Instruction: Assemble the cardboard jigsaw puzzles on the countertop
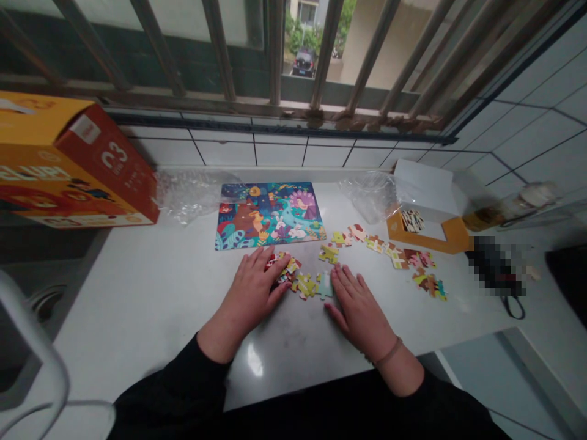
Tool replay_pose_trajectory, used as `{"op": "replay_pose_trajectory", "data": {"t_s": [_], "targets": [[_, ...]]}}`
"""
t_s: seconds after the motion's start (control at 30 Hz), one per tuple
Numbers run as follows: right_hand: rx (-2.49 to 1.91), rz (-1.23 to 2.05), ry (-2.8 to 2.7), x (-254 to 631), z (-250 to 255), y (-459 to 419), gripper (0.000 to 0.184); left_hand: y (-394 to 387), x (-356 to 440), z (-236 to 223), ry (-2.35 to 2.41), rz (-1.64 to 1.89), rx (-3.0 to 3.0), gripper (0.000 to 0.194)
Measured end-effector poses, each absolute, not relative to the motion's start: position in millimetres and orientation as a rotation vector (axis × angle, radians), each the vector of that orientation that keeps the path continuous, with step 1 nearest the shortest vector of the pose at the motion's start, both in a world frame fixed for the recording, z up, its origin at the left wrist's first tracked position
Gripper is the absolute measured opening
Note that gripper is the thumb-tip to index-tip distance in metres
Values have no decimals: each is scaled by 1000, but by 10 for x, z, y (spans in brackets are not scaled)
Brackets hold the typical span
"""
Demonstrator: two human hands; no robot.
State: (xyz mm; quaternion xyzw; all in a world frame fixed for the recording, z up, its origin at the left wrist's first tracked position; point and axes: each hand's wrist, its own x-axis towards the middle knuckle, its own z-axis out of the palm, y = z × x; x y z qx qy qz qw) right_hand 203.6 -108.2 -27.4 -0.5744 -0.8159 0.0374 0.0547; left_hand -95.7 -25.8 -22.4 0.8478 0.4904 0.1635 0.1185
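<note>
Left of centre, the open left hand (250, 286) covers part of the jigsaw pile (292, 269), below the forest-animal picture (270, 220); at centre, the open right hand (364, 308) touches a pale-blue piece (325, 285). Rightward, some pieces (397, 255) look joined; the pile seems unassembled.

You wear a plain black top (312, 406), its left sleeve (172, 382) and right sleeve (447, 406) ending above the wrists. A thin, brownish bracelet (389, 354) rings your right wrist (384, 346). On your left hand (257, 287) and right hand (360, 305), the thumbnails look dark reddish.
</note>
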Motion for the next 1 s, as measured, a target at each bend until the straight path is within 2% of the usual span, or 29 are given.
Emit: {"op": "replay_pose_trajectory", "data": {"t_s": [0.23, 0.4, 0.6, 0.83, 1.0], "targets": [[-2146, -2, -2247, 2217, -263, -1123, 84, -239, -961, -210, 1429, 466, 2481, 58], [-1946, -15, -2412, 1988, -144, -904, 82, -222, -964, -212, 1418, 466, 2495, 59], [-1990, 146, -2459, 1854, -60, -491, 76, -212, -965, -227, 1429, 481, 2494, 58], [-1762, 96, -2593, 1770, -77, -832, 82, -212, -972, -236, 1411, 483, 2498, 59], [-2092, 99, -2339, 2159, -204, -975, 76, -209, -971, -229, 1414, 476, 2514, 58]]}}
